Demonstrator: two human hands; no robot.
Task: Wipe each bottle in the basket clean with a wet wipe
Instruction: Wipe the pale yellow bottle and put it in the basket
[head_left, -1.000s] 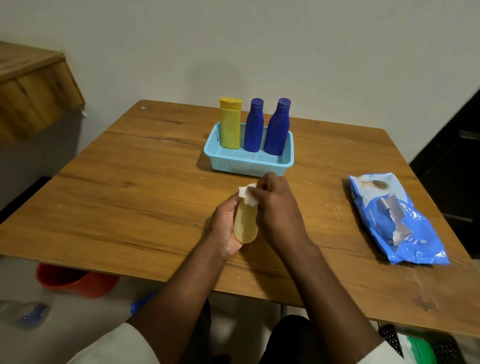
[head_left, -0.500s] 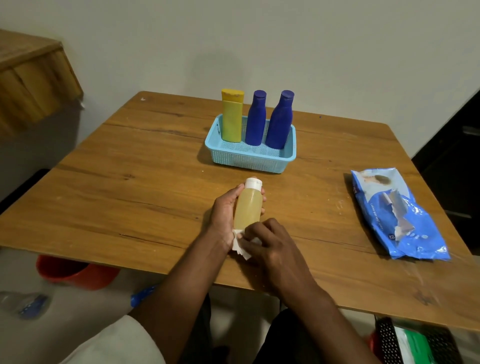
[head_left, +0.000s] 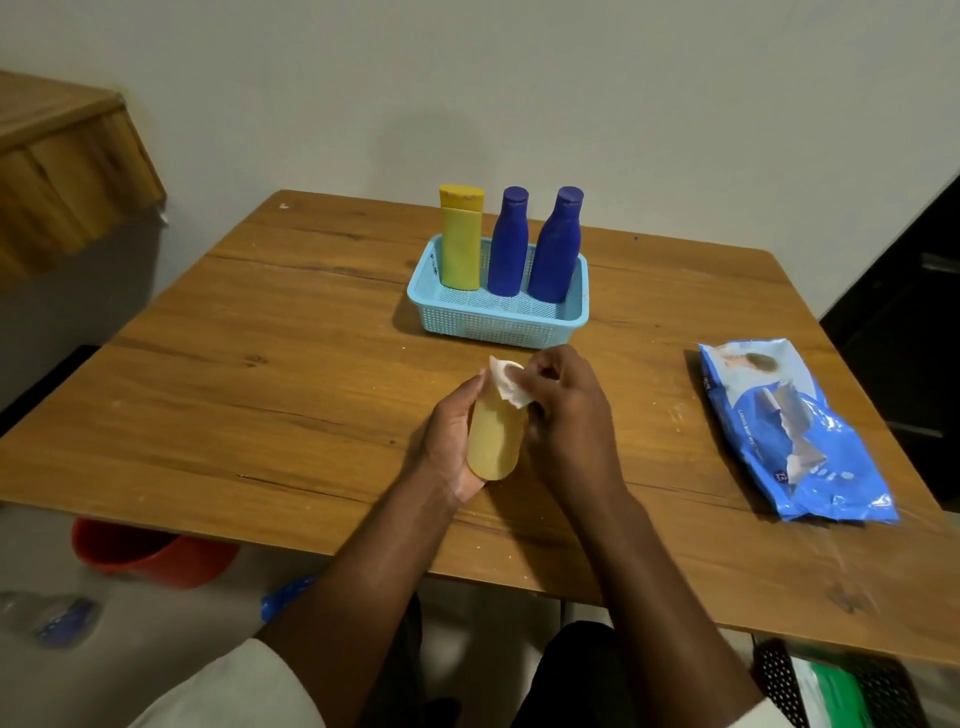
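My left hand (head_left: 449, 436) grips a small clear bottle of yellow liquid (head_left: 494, 441) above the table's middle, tilted away from me. My right hand (head_left: 563, 410) pinches a white wet wipe (head_left: 506, 387) against the bottle's top, which the wipe covers. Behind them stands a light blue basket (head_left: 498, 325) holding a yellow bottle (head_left: 461, 244) on the left and two dark blue bottles (head_left: 510, 244) (head_left: 557, 249) to its right, all upright.
A blue pack of wet wipes (head_left: 789, 431) lies on the wooden table (head_left: 260, 395) at the right. An orange bucket (head_left: 145, 556) sits on the floor under the table's left edge. A wooden ledge (head_left: 62, 161) juts out at the far left.
My right hand has moved the wipe from the bottle's base up to its cap end. The left hand keeps holding the bottle.
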